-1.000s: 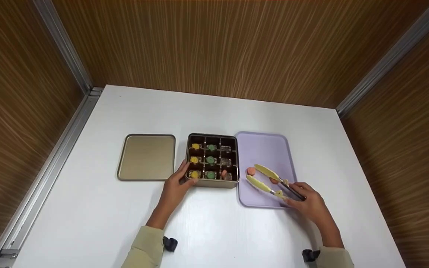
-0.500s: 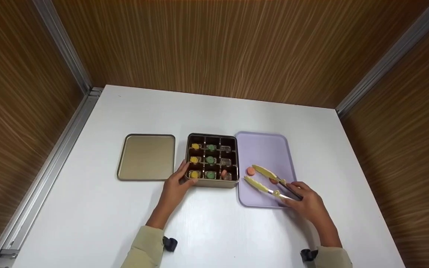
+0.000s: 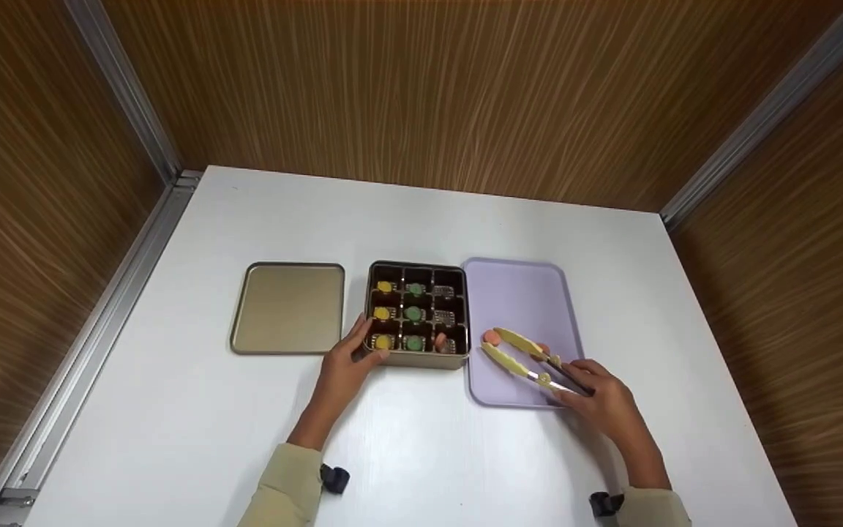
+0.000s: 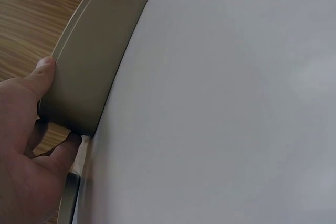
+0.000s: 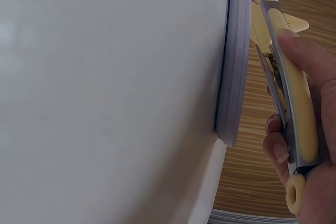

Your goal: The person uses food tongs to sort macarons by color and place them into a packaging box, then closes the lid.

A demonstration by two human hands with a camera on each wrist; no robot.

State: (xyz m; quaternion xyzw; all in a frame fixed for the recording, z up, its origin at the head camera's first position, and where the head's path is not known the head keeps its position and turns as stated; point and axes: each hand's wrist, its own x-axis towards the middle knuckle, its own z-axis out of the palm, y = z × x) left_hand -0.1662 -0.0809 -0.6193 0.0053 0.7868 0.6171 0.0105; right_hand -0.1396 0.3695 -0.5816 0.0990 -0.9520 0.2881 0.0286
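In the head view my left hand grips the near left corner of a gold square tin, thumb at the rim, fingers round the side. Its dark divided insert holds yellow pieces in the left column, green pieces in the middle and one orange piece in the near right compartment. My right hand grips yellow-tipped tongs over a lilac tray. The tongs' arms are spread, their tips beside a round orange piece. Another orange piece is partly hidden behind the upper arm.
A gold square lid lies left of the tin on the white table. The tray stands against the tin's right side. Wood-patterned walls enclose the table at the back and both sides.
The tongs have shifted slightly left, and their upper arm now lies lower beside the orange piece. My left hand and the tin have stayed put.
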